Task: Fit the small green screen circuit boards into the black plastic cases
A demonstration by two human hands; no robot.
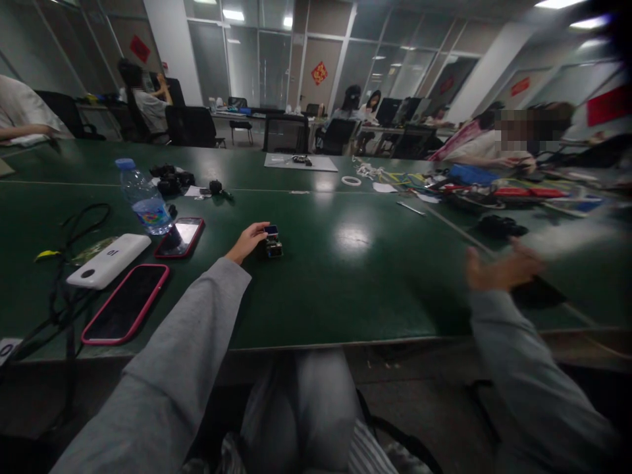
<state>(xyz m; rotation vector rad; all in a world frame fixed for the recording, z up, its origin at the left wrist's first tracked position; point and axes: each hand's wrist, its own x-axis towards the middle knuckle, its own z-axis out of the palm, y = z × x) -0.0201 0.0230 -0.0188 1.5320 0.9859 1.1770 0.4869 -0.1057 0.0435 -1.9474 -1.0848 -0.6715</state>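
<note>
Head view: green tabletop [316, 309], holding the following.

Item, principal: small electronic module [274, 250] with exposed circuitry and a dark screen, at mid-table, left of a bright reflection. Left hand [249, 242], grey-sleeved, reaches to its left side, fingertips touching its upper left; whether they are clamped on it cannot be told.

Right hand [506, 268], grey-sleeved, blurred: thumb and fingers apart, nothing visible between them, over the right part of the table. Near it, one dark flat item [538, 294], partly hidden by the hand and forearm; beyond, one black object [501, 226], indistinct.

Left of the module: clear plastic bottle [148, 207], blue cap, upright; red-cased smartphone [186, 238], reflective screen, just beside the bottle; white power bank [109, 263]; pink-cased smartphone [127, 304], screen dark, nearest the table edge; black cable [64, 263], looped.

Far side: white board [279, 162] bearing small parts; white ring [351, 181], flat; slender metallic tool [411, 209]; tangled coloured wires [469, 194], beside a blue item [473, 174].
</note>
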